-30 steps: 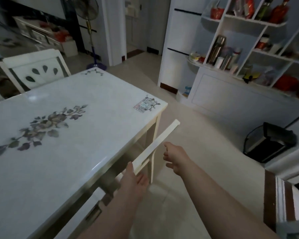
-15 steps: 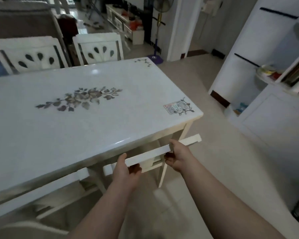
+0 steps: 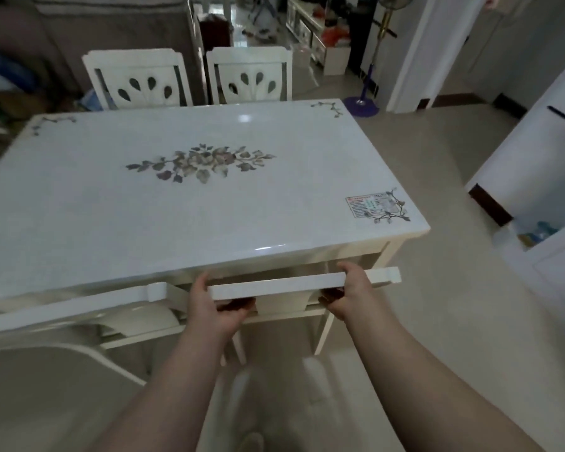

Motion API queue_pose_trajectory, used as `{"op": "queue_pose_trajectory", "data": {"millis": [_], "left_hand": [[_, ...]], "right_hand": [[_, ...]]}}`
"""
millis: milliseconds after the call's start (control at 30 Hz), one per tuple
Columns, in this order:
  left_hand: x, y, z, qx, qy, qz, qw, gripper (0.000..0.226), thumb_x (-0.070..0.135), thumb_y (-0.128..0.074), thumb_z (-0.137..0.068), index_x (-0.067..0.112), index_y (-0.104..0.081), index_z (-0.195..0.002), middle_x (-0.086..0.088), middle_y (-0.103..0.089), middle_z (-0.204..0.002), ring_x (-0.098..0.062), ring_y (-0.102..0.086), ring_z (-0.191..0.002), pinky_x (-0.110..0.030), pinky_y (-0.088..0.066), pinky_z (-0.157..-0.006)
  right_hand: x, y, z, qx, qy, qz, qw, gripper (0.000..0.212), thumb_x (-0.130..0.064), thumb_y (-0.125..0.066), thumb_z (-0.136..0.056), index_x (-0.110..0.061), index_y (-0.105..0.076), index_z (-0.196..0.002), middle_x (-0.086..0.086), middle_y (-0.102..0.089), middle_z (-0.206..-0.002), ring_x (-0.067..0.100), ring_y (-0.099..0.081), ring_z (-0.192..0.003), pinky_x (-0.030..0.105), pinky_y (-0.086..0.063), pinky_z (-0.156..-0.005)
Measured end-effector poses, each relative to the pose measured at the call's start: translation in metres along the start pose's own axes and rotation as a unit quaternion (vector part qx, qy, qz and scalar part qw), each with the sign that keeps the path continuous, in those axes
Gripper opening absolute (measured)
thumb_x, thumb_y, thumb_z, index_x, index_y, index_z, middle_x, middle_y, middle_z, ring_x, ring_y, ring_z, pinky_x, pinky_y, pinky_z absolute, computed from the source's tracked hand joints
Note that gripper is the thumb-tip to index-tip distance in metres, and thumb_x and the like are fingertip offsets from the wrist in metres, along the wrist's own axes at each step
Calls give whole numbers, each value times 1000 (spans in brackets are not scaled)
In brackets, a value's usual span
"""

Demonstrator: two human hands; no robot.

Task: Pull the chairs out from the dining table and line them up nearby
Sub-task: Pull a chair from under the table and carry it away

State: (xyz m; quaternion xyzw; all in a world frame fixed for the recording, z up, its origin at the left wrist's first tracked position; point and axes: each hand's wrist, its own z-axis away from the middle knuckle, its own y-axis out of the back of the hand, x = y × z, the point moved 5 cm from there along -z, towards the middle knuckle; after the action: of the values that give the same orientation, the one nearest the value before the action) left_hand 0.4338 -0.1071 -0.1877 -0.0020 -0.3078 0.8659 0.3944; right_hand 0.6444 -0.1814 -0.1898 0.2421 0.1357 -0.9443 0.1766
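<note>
Head view: the dining table [image 3: 209, 197] fills the middle of the frame, its long axis running left to right, with a flower print in the centre and a sticker [image 3: 364, 206] near its lower right corner. Just below the table's near edge, in the lower middle of the frame, is the held chair [image 3: 274, 286]. Its white top rail lies left to right, parallel to that edge and just beside it, and the chair back faces the person.

The left hand [image 3: 211, 309] and right hand [image 3: 353, 296] are apart, each clamped on that rail, fingers curled underneath and thumbs on top. The seat is tucked under the tabletop, and the table leg [image 3: 327, 324] stands close at its right.

A second near chair [image 3: 79, 303] sits directly left of the held one, rail end almost touching. Two far chairs [image 3: 137, 81] [image 3: 248, 76] stand side by side across the table at the upper middle. A fan stand [image 3: 361, 106] is at the upper right, and a white cabinet [image 3: 535, 158] is at the right edge.
</note>
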Motion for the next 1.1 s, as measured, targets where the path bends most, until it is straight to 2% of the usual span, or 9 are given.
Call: {"op": "queue_pose_trajectory", "data": {"millis": [133,233,367,533,667,733,800,900,1100], "left_hand": [[8,1,-2,24,21,-29,999,44,16,-56,-85,1,-49,-126,-23,-54,-128,-43,-54,-112,-60,-43,-98],[11,4,1,5,35,-16,999,48,22,-56,-81,2,-48,-124,-26,-55,-123,-47,-53,-112,-65,-41,-97],[18,8,1,-15,58,-12,998,53,21,-57,-80,2,-47,-127,-26,-54,-126,-50,-53,-112,-67,-41,-95],[25,15,-2,-34,85,-33,995,55,17,-56,-79,2,-45,-131,-28,-52,-130,-51,-52,-115,-69,-42,-90],[31,11,-5,-12,100,-74,992,50,10,-52,-83,-2,-41,-131,-30,-52,-125,-50,-54,-107,-65,-45,-77],[30,10,-7,-11,104,-84,991,46,10,-50,-84,-2,-42,-127,-31,-53,-117,-50,-54,-102,-64,-45,-76],[32,11,-10,-9,108,-92,990,45,8,-49,-83,-2,-41,-127,-31,-54,-113,-50,-54,-102,-64,-45,-80],[33,16,-16,-2,104,-80,991,50,6,-49,-80,2,-41,-129,-30,-49,-126,-50,-51,-113,-67,-47,-80],[35,21,-28,11,99,-84,991,37,6,-52,-80,5,-43,-116,-27,-49,-120,-46,-51,-118,-65,-48,-74]], "right_hand": [[3,-5,-1,12,0,-33,999,30,-22,-63,-80,-11,-55,-107,10,-59,-101,28,-62,-101,46,-48,-91],[8,-7,-2,13,5,-61,998,31,-20,-65,-78,-11,-56,-107,8,-58,-100,27,-62,-101,49,-48,-96],[17,-12,-3,30,27,-77,996,20,-19,-67,-74,-14,-56,-89,7,-54,-95,25,-57,-89,46,-51,-92],[31,-22,-3,56,51,-90,993,32,-20,-69,-71,-12,-57,-100,5,-52,-96,22,-54,-84,35,-54,-81],[33,-29,-2,67,43,-107,991,34,-16,-65,-77,-9,-53,-107,8,-52,-94,26,-57,-86,44,-55,-86],[30,-29,-1,72,46,-113,990,32,-14,-64,-78,-9,-52,-107,8,-50,-91,27,-56,-85,47,-55,-85],[29,-29,-1,79,48,-110,990,25,-12,-62,-78,-8,-53,-102,8,-49,-89,25,-54,-80,46,-55,-85],[30,-27,-1,87,60,-97,990,8,-10,-57,-76,-9,-51,-82,5,-46,-83,21,-51,-73,39,-55,-84],[29,-28,1,86,81,-95,988,8,-10,-56,-75,-10,-48,-73,4,-44,-77,20,-47,-68,35,-50,-71]]}}
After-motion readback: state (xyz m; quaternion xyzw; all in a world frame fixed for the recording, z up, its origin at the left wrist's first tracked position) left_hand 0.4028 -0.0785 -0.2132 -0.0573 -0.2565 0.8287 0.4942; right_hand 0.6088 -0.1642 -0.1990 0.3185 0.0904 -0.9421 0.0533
